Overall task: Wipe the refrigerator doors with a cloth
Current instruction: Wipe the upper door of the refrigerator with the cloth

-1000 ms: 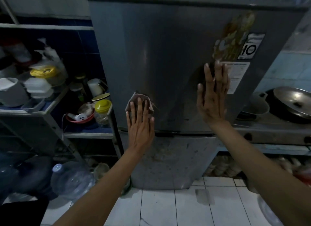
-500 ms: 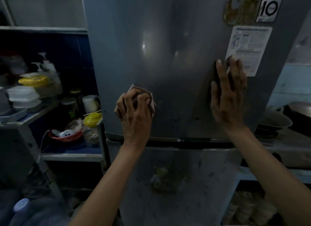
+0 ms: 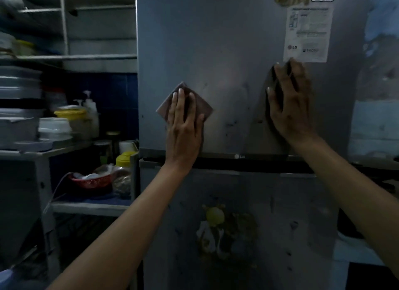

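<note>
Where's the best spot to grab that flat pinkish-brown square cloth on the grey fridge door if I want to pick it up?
Probably the bare right corner of the pinkish-brown square cloth, pinched from the right. It lies flat like a diamond on the grey upper fridge door, and the left hand covers its middle, leaving only corners free.

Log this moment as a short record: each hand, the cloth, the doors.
left hand: flat, pressing the cloth to the upper door
cloth: pinkish square, turned like a diamond, lower left of the upper door
right hand: bare, flat on the upper door just below the label
lower door: spotted, worn sticker in the middle, no hand on it
</note>
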